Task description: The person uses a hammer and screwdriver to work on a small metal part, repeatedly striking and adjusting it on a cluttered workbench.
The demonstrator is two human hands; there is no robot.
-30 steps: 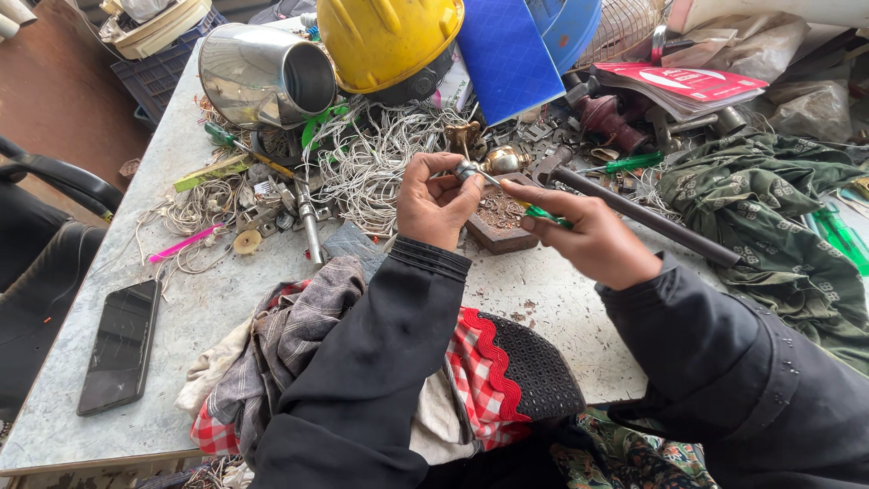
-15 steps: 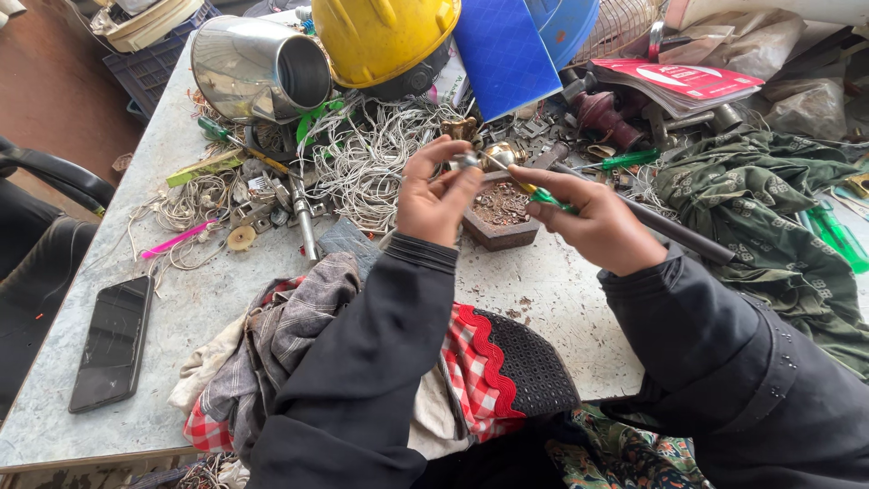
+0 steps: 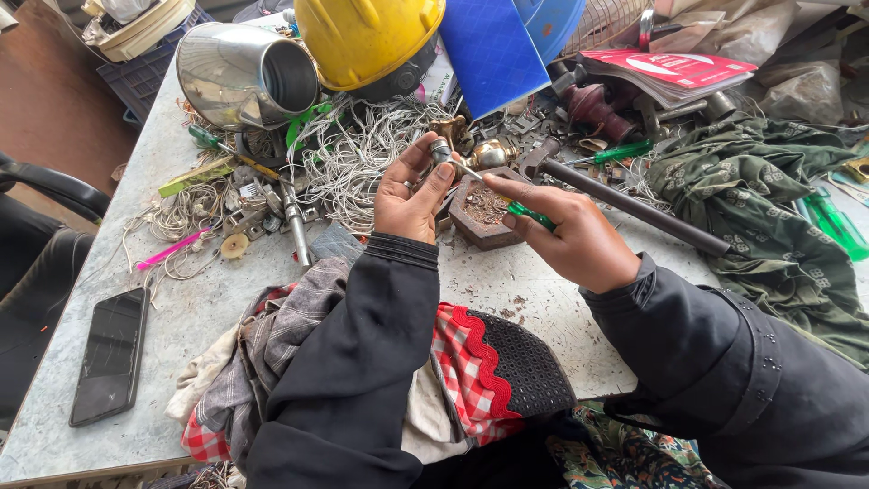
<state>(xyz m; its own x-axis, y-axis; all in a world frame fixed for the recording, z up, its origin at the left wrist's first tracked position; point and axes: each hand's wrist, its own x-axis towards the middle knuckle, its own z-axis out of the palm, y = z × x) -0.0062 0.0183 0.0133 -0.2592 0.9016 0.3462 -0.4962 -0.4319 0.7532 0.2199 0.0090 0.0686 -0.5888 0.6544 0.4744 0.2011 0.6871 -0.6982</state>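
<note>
Cluttered grey table (image 3: 208, 317) fills my view, with a yellow helmet (image 3: 367, 36) at twelve o'clock, a steel kettle (image 3: 240, 72) at eleven, a heap of white wire (image 3: 353, 158) just above centre, a phone (image 3: 110, 353) at eight and a green cloth (image 3: 769, 199) at three. A checked rag (image 3: 453, 362) lies under my forearms at six.

My left hand (image 3: 407, 195) is curled shut around a small metal fitting (image 3: 441, 149), pinched between thumb and fingertips just above centre, lifted off the table over the wire. My right hand (image 3: 579, 235) is closed on a green-handled screwdriver (image 3: 529, 215), its thin shaft running toward eleven o'clock so the tip meets the fitting. A small wooden tray (image 3: 484, 213) of dark bits sits directly beneath, between both hands.

I judge the fitting light, rigid and smooth, so likely to slip or spin under the tool; a firm pinch across its body, leaving the end toward the tip free, seems best. The screwdriver is stiff and light, and is best held on the handle.

Against half a second ago, both hands sit in nearly the same place over the tray; the tip has closed onto the fitting and the view has tilted slightly, showing more of the phone.
</note>
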